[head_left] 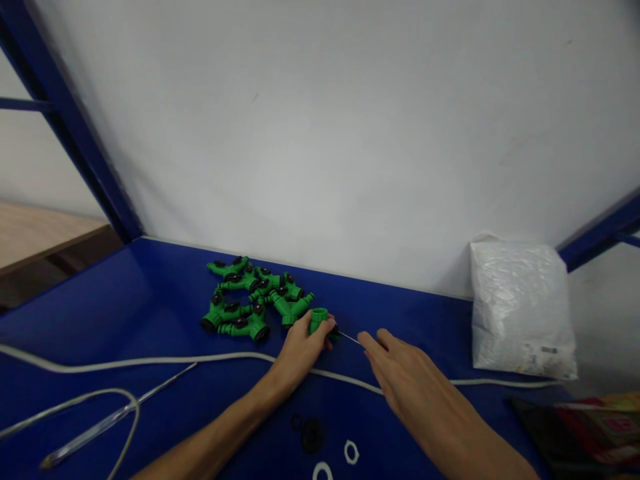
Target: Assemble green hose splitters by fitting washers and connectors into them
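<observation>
At a blue workbench set against a white wall, a person's left hand grips a green fitting, fingers curled round its body, just right of a pile of like green fittings with black knobs. The right hand holds a thin metal pin pinched at the fingertips, its far end at or touching the fitting's dark end; the remaining fingers lie narrow and extended. Whether the pin has entered the part cannot be told.

A white cable crosses the bench under both forearms. Near the lower edge lie loose pieces: a black ring, a black cap and two white rings. A white plastic bag stands at the right, against the wall, and a metal rod lies at lower left.

The risks appear small but real. The pin is slim and could slip off the fitting and jab the left thumb, which sits close beside its tip. A forearm dragging on the cable could sweep the loose rings off the bench. A jolt to the held fitting could also knock into the pile just beside it.
</observation>
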The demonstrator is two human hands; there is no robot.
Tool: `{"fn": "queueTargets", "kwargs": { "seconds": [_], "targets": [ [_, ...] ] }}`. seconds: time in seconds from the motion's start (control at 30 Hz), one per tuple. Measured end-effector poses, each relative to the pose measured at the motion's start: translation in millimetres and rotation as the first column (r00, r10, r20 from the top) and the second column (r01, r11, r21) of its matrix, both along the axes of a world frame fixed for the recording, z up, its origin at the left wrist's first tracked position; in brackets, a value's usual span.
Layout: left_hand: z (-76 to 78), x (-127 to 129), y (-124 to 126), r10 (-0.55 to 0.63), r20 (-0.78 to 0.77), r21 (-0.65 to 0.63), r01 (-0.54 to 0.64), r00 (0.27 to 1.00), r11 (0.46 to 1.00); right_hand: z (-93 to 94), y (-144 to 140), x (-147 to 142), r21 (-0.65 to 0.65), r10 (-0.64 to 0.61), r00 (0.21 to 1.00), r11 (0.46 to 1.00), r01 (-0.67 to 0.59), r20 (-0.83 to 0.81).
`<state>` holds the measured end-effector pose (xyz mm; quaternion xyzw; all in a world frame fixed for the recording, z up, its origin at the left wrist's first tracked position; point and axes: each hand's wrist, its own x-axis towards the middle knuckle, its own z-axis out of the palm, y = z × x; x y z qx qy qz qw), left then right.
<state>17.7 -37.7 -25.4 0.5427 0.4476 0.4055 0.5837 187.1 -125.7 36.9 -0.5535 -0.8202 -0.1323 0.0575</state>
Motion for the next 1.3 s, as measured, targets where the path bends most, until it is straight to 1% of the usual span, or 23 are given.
{"fn": "queueTargets", "kwargs": {
  "seconds": [0.13, 0.23, 0.3, 0.4, 0.47, 0.57, 0.63, 0.73, 0.83, 0.9, 0.93, 1.0, 1.03, 1.07, 1.17, 1.23, 1.3],
  "targets": [
    [-0.2, 0.0, -0.3, -0.014, 0.010, -0.003, 0.014, 1.000, 1.000, 14.6, 0.7, -6.2, 0.014, 0.059, 0.982, 0.998, -0.063, 0.181],
    [-1.9, -0.3, -0.3, -0.008, -0.005, 0.011, 0.008, 1.000, 1.000, 21.1, 2.8, -7.1, 0.034, 0.106, 0.973, 0.993, -0.116, 0.205],
    [-3.0, -0.4, -0.1, 0.001, -0.018, 0.020, -0.001, 1.000, 1.000, 20.3, 4.6, -4.3, 0.018, 0.124, 0.982, 0.992, -0.128, 0.146],
    [-4.0, -0.2, 0.4, 0.009, -0.026, 0.031, -0.009, 1.000, 0.999, 16.8, 6.7, -0.2, -0.027, 0.108, 0.994, 0.994, -0.108, -0.013],
    [-4.1, 0.2, 0.5, 0.012, -0.026, 0.028, -0.011, 1.000, 1.000, 16.7, 7.4, -0.3, -0.093, 0.057, 0.990, 0.993, -0.069, -0.130],
    [-3.7, 0.6, -0.1, 0.012, -0.033, 0.029, -0.011, 0.999, 1.000, 20.9, 8.0, -4.4, -0.211, -0.043, 0.962, 0.977, -0.015, -0.269],
    [-2.8, 0.2, -1.1, 0.004, -0.042, 0.045, -0.002, 0.999, 0.999, 24.9, 9.5, -6.4, -0.251, -0.104, 0.941, 0.968, 0.022, -0.320],
    [-0.8, -0.9, -2.8, -0.007, -0.061, 0.068, 0.011, 0.998, 0.998, 30.4, 13.8, -5.0, -0.320, -0.194, 0.914, 0.944, 0.076, -0.355],
    [0.4, -1.4, -3.4, -0.010, -0.073, 0.076, 0.015, 0.997, 0.997, 33.2, 17.8, -1.4, -0.402, -0.223, 0.885, 0.915, 0.045, -0.408],
    [-0.2, -1.0, -2.7, -0.008, -0.063, 0.074, 0.013, 0.998, 0.997, 32.4, 17.9, -0.4, -0.414, -0.231, 0.866, 0.910, 0.030, -0.444],
    [-0.9, -0.6, -2.2, -0.007, -0.057, 0.075, 0.011, 0.998, 0.997, 31.2, 17.0, -0.5, -0.408, -0.241, 0.863, 0.912, 0.044, -0.445],
    [-2.7, 0.0, -0.9, -0.006, -0.044, 0.078, 0.010, 0.999, 0.997, 27.5, 14.2, -1.0, -0.381, -0.248, 0.882, 0.921, 0.086, -0.401],
    [-3.7, 0.2, -0.3, -0.007, -0.040, 0.078, 0.010, 0.999, 0.997, 25.4, 12.7, -1.1, -0.361, -0.230, 0.902, 0.928, 0.091, -0.365],
    [-4.6, 0.3, 0.3, -0.010, -0.040, 0.076, 0.013, 0.999, 0.997, 23.2, 11.4, -0.9, -0.333, -0.190, 0.928, 0.940, 0.077, -0.322],
    [-6.8, 0.0, 1.6, -0.013, -0.041, 0.060, 0.015, 0.999, 0.998, 17.4, 10.1, 1.7, -0.208, -0.010, 0.991, 0.978, -0.018, -0.136],
    [-7.6, -0.2, 2.0, -0.012, -0.041, 0.056, 0.014, 0.999, 0.998, 14.9, 10.8, 4.3, -0.140, 0.066, 0.998, 0.988, -0.066, -0.001],
    [-7.8, -0.2, 1.7, -0.008, -0.043, 0.065, 0.010, 0.999, 0.998, 13.3, 11.4, 6.4, -0.133, 0.097, 0.993, 0.987, -0.088, 0.063]
  ]
}}
